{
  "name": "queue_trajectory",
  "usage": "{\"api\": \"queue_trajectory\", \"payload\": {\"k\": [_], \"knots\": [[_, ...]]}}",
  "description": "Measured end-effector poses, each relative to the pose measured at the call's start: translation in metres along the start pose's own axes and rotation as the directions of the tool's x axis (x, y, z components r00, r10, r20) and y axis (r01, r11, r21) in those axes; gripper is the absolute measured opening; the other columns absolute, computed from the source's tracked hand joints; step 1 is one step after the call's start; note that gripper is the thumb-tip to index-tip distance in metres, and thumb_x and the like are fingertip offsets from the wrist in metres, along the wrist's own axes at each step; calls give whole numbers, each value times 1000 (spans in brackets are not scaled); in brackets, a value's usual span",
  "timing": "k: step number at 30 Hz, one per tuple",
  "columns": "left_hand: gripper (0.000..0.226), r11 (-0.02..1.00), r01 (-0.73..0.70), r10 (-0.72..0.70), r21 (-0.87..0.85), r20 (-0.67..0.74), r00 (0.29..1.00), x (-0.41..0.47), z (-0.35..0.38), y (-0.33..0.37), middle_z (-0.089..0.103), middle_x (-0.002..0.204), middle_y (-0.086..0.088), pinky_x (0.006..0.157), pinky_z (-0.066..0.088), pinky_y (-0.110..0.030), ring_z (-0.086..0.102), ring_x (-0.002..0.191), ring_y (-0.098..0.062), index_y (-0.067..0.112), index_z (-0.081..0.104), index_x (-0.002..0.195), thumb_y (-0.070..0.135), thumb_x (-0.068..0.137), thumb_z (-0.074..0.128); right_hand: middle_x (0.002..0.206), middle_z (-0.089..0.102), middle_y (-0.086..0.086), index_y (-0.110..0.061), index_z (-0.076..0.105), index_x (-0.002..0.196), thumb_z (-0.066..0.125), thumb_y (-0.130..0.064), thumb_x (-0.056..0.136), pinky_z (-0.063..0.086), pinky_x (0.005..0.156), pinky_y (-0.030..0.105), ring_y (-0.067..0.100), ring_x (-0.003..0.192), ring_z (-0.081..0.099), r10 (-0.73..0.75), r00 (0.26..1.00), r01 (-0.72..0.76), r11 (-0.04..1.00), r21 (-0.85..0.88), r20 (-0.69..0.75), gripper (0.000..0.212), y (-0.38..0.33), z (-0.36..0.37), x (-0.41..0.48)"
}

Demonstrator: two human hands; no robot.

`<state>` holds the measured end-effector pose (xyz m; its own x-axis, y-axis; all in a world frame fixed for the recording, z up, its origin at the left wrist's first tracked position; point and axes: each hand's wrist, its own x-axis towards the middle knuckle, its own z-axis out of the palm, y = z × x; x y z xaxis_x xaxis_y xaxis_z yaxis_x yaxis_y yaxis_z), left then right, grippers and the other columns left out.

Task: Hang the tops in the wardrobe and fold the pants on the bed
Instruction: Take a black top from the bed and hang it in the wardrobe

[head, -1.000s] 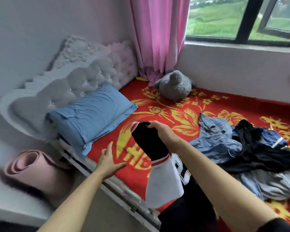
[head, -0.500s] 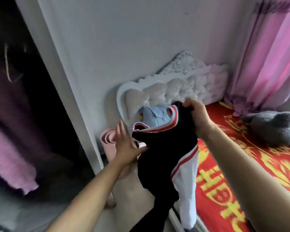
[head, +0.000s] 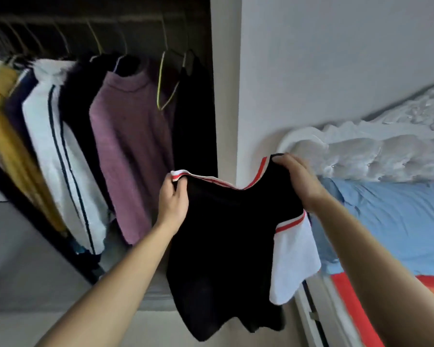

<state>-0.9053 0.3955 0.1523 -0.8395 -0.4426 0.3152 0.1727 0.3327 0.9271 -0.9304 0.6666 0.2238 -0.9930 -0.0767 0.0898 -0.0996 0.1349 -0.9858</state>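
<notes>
Top: black top point(head: 226, 236) with a white sleeve, held up in the air in front of the wardrobe point(head: 98, 33).
Left hand point(head: 173, 199): pinches the striped collar.
Right hand point(head: 296, 179): grips the other shoulder.
Wardrobe: open, with clothes on a rail and a bare yellow hanger point(head: 164, 83).
Wall point(head: 323, 58): plain and pale.
Bed point(head: 361, 309): on the right, with a red cover, blue pillow point(head: 398, 221) and white headboard point(head: 373, 151).

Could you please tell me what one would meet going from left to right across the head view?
In order: yellow garment → white striped jacket → mauve sweater → left hand → black top → right hand → blue pillow.
</notes>
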Motion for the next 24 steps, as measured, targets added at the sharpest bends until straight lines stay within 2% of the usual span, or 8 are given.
{"api": "queue_trajectory", "payload": {"k": [4, 6, 9, 12, 14, 16, 21, 24], "knots": [[19, 992, -23, 44, 124, -169, 985, 74, -55, -3, 56, 77, 13, 73, 40, -27, 51, 69, 9, 22, 53, 83, 23, 99, 44, 79, 71, -12, -31, 68, 85, 70, -49, 77, 48, 63, 13, 2, 73, 67, -83, 930, 169, 961, -217, 357, 20, -3, 67, 51], [16, 980, -20, 64, 196, -221, 973, 106, -78, -2, 58, 82, 10, 72, 39, -23, 53, 75, 10, 21, 56, 89, 24, 100, 44, 75, 67, -14, -30, 64, 83, 74, -39, 83, 45, 62, 9, -3, 69, 63, -93, 870, 255, 925, -280, 485, 14, 0, 100, 72], [18, 904, -67, 199, 423, -278, 940, 139, -107, -9, 55, 98, -3, 79, 36, -19, 53, 92, -15, 16, 67, 106, 22, 98, 53, 80, 65, -10, -24, 62, 86, 76, -32, 84, 46, 62, 11, -1, 70, 62, -110, 832, 309, 906, -289, 544, 16, 1, 141, 94], [17, 807, -34, 282, 590, -334, 899, 161, -128, -16, 46, 82, -1, 74, 43, -34, 52, 79, -23, 17, 71, 83, 28, 93, 62, 72, 64, -10, -25, 63, 84, 76, -24, 82, 45, 59, 15, 2, 64, 60, -51, 760, 272, 930, -246, 648, 14, 8, 173, 107], [36, 828, -59, 284, 557, -328, 901, 174, -138, -20, 39, 60, 7, 56, 35, -34, 41, 55, -11, 26, 51, 59, 31, 93, 61, 63, 60, -11, -25, 62, 85, 71, -21, 82, 41, 55, 18, 3, 57, 54, 26, 651, 278, 922, -270, 759, 11, 10, 190, 112], [43, 856, -90, 280, 509, -310, 909, 188, -143, -24, 41, 49, 5, 49, 27, -32, 38, 47, -10, 27, 40, 55, 36, 93, 56, 61, 55, -12, -26, 59, 84, 68, -21, 82, 39, 55, 19, 2, 55, 48, 44, 590, 338, 893, -296, 806, 11, 6, 203, 119], [26, 982, -126, 157, 137, -239, 958, 232, -140, -26, 66, 58, 6, 52, 50, -25, 65, 48, -11, 30, 65, 73, 49, 84, 53, 69, 61, -11, -27, 61, 81, 74, -36, 85, 43, 60, 20, 1, 60, 53, 56, 661, 373, 840, -393, 748, 17, -24, 225, 137], [19, 980, -194, 200, 46, -181, 963, 262, -142, -25, 69, 65, 6, 54, 55, -30, 65, 56, -9, 29, 68, 78, 42, 85, 56, 80, 72, -6, -20, 70, 90, 73, -31, 89, 50, 71, 20, 4, 72, 66, -243, 865, 407, 852, -329, 439, 11, -46, 244, 148]]}}
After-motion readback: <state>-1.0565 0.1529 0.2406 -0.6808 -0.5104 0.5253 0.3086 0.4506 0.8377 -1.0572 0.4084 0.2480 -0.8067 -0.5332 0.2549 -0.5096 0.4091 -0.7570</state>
